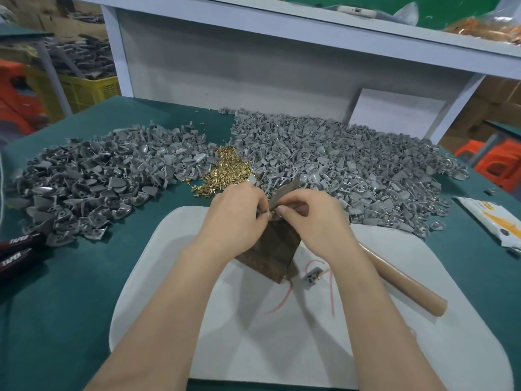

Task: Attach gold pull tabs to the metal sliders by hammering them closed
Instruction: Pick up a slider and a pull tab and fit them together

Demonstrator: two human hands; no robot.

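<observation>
**A:** Over the dark block [272,249], mid-mat [174,263]: both hands meet. L hand [239,214] pinches a grey slider [271,215]; R hand [308,217] pinches the same piece. Tab there too small to make out.

**B:** Handling?

**A:** I'd judge light, stiff, slick metal; grip by the edges. Gold tabs [225,167] lie just beyond my hands, hammer [403,280] to the R, untouched.

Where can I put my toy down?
The green table is bare near left, between the pliers and the white mat; so is the mat's near-right corner. The back is crowded with grey slider piles and gold tabs.
</observation>
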